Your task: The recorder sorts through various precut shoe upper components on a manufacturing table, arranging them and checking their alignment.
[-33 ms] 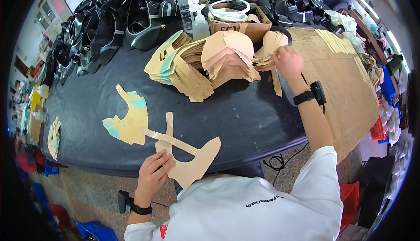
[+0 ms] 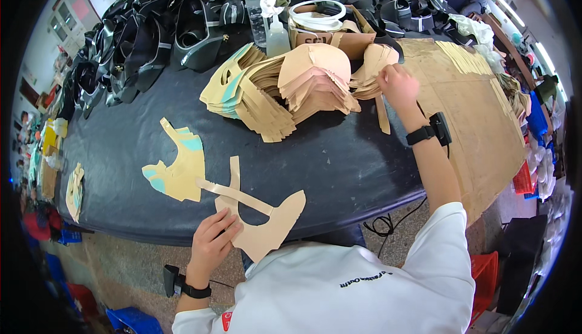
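— Tan leather cutout (image 2: pixel 262 225) at the counter's (image 2: pixel 339 164) near edge: who has it?
— Left hand (image 2: pixel 212 243); its grip pinches that piece.
— And farther back?
— Right hand (image 2: pixel 397 85), grip closed on a tan strip (image 2: pixel 382 115) beside the stacked pieces (image 2: pixel 291 85).

Right hand (image 2: pixel 397 85) fingertips hidden behind tan cutout stack (image 2: pixel 370 73).
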Action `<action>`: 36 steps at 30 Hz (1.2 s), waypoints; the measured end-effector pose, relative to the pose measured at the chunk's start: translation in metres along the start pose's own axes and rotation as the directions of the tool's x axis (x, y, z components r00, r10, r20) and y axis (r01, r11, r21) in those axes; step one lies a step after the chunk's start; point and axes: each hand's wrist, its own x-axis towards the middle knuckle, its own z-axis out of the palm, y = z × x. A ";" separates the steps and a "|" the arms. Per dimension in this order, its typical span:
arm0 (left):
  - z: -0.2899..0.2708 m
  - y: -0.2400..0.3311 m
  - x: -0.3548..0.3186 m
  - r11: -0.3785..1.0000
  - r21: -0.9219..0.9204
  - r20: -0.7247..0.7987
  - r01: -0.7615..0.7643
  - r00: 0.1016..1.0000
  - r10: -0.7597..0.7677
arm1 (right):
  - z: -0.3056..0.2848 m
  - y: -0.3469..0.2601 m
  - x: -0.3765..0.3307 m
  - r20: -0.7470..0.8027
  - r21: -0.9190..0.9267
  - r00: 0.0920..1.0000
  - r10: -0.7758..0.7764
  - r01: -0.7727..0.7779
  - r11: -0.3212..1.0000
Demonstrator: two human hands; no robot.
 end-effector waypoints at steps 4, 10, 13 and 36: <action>0.000 0.002 -0.003 1.000 -0.013 -0.007 0.028 1.000 -0.028 | -0.007 0.009 0.018 -0.060 0.020 0.946 0.319 -0.318 0.948; -0.003 0.003 -0.001 0.999 -0.047 -0.005 0.027 1.000 -0.028 | -0.081 0.058 0.070 -0.575 0.126 0.685 0.447 -0.466 0.876; -0.019 0.005 0.010 0.993 -0.109 0.084 0.041 0.996 -0.032 | -0.109 0.048 0.076 -0.463 0.302 0.798 0.385 -0.266 0.915; 0.012 -0.023 0.126 0.542 -0.490 0.338 0.683 0.722 -0.604 | -0.103 -0.110 -0.042 0.263 0.469 0.937 -0.228 0.083 0.880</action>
